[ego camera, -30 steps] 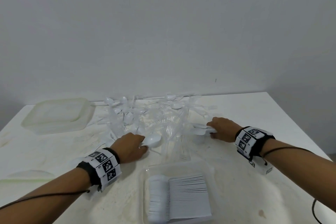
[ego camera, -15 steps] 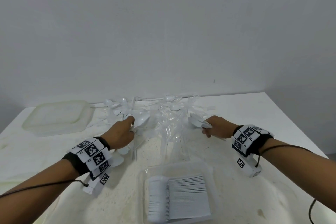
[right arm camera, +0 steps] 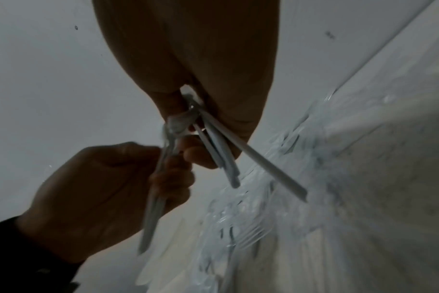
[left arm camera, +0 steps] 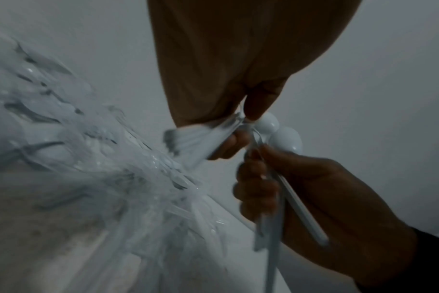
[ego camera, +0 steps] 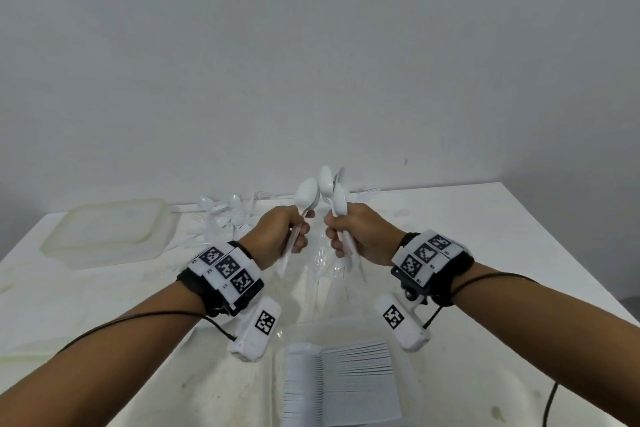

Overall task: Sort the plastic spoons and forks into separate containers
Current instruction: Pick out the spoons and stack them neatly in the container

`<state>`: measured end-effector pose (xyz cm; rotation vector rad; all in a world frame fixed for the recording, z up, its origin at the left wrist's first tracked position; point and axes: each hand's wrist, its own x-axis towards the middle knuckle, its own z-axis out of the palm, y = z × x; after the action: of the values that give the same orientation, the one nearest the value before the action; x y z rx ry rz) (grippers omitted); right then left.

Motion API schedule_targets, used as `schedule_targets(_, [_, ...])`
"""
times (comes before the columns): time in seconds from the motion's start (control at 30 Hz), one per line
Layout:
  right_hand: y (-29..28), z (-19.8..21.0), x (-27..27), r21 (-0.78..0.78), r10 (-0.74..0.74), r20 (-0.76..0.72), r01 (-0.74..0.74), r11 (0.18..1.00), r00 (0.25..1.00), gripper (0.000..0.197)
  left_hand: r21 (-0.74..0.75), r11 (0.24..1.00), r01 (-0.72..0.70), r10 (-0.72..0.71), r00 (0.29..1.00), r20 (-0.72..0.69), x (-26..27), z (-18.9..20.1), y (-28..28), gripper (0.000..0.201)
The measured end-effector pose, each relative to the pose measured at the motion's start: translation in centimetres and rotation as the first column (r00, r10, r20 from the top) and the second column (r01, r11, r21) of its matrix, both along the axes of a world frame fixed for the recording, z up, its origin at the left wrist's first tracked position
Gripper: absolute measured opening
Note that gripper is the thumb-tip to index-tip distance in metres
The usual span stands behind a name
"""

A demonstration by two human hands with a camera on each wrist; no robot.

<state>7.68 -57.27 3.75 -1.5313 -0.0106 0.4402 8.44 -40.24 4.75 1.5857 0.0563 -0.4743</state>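
Note:
Both hands are raised above the table, close together, each gripping white plastic spoons bowl-up. My left hand holds a spoon bunch whose handles stick out below the fist. My right hand holds several spoons with a clear utensil among them. In the left wrist view my left hand pinches handles, and the right hand is seen beside it. The right wrist view shows my right hand gripping handles. A pile of clear and white cutlery lies behind and below the hands.
A clear tray near the front edge holds a neat stack of white spoons. An empty translucent container sits at the back left. A lid edge shows at the far left. The wall stands right behind the table.
Both hands have lifted off the pile and come together in the middle, carrying their spoons upright. Before, they were low on the table at either side of the pile.

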Motion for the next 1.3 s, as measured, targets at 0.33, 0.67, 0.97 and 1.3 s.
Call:
schedule_targets(0.33, [3.5, -1.8, -1.4, 0.220, -0.193, -0.019, 0.193, 0.956, 0.981, 0.017, 0.097, 0.989, -0.110, 0.095, 0.985, 0.145, -0.8, -1.9, -2.6, 0.034])
schedule_targets(0.67, [3.2, -1.9, -1.0, 0.267, -0.222, -0.169, 0.261, 0.927, 0.960, 0.029, 0.557, 0.823, -0.111, -0.066, 0.955, 0.288, -1.9, -2.7, -2.9, 0.024])
schedule_targets(0.97, [2.7, -0.5, -2.5, 0.510, 0.100, -0.205, 0.019, 0.860, 0.974, 0.016, -0.243, 0.970, -0.013, 0.044, 0.992, 0.122, -1.0, -0.3, -0.4, 0.022])
schedule_targets(1.3, [2.1, -1.0, -3.6, 0.492, 0.192, -0.197, -0.073, 0.868, 0.961, 0.015, -0.264, 0.964, -0.022, 0.060, 0.989, 0.134, -1.0, -0.8, 0.0, 0.040])
